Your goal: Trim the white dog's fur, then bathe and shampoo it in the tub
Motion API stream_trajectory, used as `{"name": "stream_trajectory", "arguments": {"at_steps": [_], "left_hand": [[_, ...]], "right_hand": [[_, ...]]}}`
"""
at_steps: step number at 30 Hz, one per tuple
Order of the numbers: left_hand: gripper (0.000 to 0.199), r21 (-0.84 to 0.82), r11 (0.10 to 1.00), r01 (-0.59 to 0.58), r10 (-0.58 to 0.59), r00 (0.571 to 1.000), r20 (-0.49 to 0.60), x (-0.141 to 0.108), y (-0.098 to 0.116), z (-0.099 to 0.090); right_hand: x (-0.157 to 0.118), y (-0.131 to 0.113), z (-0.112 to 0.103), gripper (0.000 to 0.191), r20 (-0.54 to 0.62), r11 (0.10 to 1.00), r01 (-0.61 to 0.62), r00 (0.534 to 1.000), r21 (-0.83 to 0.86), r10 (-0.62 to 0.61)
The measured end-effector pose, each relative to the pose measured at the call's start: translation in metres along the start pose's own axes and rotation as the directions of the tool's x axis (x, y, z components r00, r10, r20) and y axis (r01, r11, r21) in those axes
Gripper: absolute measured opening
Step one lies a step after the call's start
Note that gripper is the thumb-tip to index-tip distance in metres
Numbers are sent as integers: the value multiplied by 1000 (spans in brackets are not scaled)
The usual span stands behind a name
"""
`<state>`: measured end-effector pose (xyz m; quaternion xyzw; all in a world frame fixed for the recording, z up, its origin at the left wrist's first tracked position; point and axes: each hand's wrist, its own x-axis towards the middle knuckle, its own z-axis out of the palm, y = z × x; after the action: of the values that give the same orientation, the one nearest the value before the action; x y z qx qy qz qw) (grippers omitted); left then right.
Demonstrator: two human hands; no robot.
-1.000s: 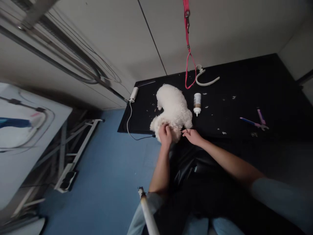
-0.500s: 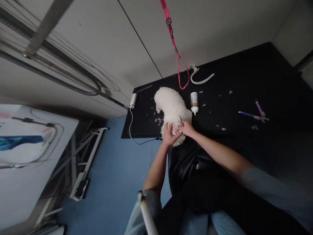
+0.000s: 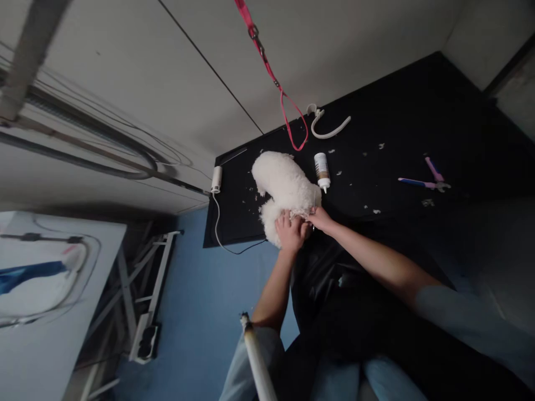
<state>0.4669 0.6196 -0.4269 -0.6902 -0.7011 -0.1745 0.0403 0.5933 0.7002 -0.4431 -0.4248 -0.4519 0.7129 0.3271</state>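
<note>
A small white curly-haired dog (image 3: 282,181) is on the black table, its head near the table's front edge. My left hand (image 3: 291,229) lies over the fur of its head, fingers bent into the hair. At the right side of the head, my right hand (image 3: 321,218) is closed around a thin metal tool (image 3: 314,210), of which only small parts show; its kind is hard to tell. Both hands are close together, and what lies between them is hidden.
A white bottle (image 3: 321,170) lies right of the dog. A red leash loop (image 3: 293,125) hangs above the table (image 3: 451,111). Farther right are pink-and-blue clippers (image 3: 430,182); a white corded device (image 3: 216,179) stands at the left edge. Hair tufts are scattered about.
The dog's head has turned, and the pink patch seen between my hands is now covered. My left hand has shifted onto the fur. The whole view has tilted a little.
</note>
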Motion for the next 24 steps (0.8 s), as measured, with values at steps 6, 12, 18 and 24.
{"name": "stream_trajectory", "arguments": {"at_steps": [6,12,18,24], "left_hand": [[67,-103,970,-222,236,961,145,15,-59,-12],[54,-148,961,-234,262,942,210,38,-74,-28],[32,-161,984,-76,36,971,-238,14,-39,-86],[31,-389,875,-289,309,951,-12,-52,24,-32]], "right_hand": [[-12,2,7,11,-130,991,34,990,-127,-51],[-36,7,26,24,-204,911,54,968,-408,-149],[-31,-2,25,15,-134,894,65,981,-444,-137],[-24,-9,11,14,-94,919,64,990,-389,-108]]}}
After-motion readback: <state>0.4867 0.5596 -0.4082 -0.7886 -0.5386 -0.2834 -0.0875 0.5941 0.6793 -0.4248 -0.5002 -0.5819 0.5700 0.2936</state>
